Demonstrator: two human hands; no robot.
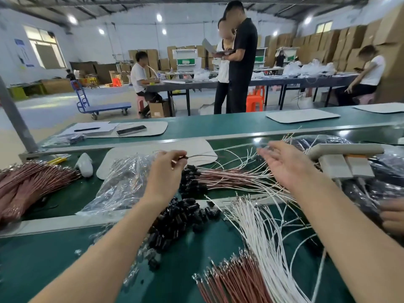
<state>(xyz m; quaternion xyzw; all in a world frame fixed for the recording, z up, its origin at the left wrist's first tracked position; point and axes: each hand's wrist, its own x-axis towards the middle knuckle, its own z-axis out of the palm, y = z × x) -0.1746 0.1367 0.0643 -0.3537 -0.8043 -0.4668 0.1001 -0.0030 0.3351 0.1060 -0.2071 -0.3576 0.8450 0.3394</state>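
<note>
My left hand (165,169) pinches a small black connector with a thin wire (192,157) trailing right, above a row of finished brown-and-white wires with black connectors (220,174). My right hand (286,165) hovers palm-up and holds nothing, fingers straight, over the white wire ends. A heap of loose black connectors (175,221) lies on the green bench below my left wrist. Loose white wires (262,232) and brown wires (236,278) fan out near the front edge.
A clear plastic bag (122,184) lies left of my hand, with a bundle of brown wires (28,182) at far left. A grey tool stand (341,158) sits right. Another hand (393,217) shows at the right edge. People stand beyond the green conveyor (218,125).
</note>
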